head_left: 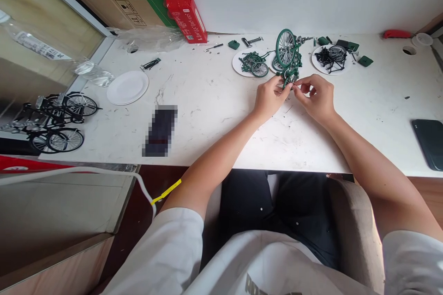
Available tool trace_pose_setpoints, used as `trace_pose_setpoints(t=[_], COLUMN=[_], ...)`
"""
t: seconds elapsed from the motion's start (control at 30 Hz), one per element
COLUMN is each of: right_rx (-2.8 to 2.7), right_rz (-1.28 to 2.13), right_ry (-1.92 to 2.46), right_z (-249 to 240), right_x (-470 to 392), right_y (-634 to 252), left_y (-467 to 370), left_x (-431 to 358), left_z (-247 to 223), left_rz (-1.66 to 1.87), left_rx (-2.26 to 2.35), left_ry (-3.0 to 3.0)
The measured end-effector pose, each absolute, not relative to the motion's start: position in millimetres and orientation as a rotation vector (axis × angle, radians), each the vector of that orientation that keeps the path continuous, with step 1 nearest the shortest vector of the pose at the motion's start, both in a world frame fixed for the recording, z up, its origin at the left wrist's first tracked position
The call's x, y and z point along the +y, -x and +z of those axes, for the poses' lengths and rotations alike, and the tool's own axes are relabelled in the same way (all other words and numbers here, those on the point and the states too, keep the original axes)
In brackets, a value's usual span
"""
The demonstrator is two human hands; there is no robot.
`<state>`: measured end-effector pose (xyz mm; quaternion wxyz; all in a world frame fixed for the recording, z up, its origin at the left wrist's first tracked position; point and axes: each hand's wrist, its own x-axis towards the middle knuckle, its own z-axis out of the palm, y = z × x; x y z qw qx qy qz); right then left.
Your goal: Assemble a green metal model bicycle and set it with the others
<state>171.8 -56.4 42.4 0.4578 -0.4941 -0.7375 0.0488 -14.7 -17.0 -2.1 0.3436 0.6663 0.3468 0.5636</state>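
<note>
Over the white table I hold a green model bicycle [285, 48], its large spoked wheel pointing away from me. My left hand [272, 97] grips the near end of the bicycle from the left. Thumb and forefinger of my right hand [316, 99] are pinched together at that same end; whatever lies between them is too small to make out. Behind the bicycle, a white plate [236, 65] carries green bicycle parts [255, 63]. To the right, another plate [341, 71] holds black bicycle parts [332, 56].
Finished-looking black model bicycles [65, 122] stand at the left, near white plates [128, 87] and a plastic bottle [93, 73]. A red box [190, 23] stands at the back. A screwdriver [215, 46] lies near it. A dark phone [429, 140] rests at the right edge.
</note>
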Motion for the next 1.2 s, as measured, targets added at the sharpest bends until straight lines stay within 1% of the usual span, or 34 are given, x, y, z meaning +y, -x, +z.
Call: trace_pose_setpoints(t=[0.23,0.57,1.2], right_rx=[-1.812,-1.819,-1.845], right_rz=[0.164,0.152,0.122], right_ry=[1.277,1.255,1.283], right_z=[43.6,44.2,41.8], right_x=[-57.7,-58.0,-57.0], right_y=[-171.6,-171.2,-172.2], left_y=[16.4,15.4,16.0], left_x=[-14.4,-12.8,-14.3], left_z=[-6.9,-6.5,-4.1], left_rz=[1.451,1.443,1.439], left_rx=[0.918,0.845,0.853], left_ry=[-1.759,-1.691,-1.683])
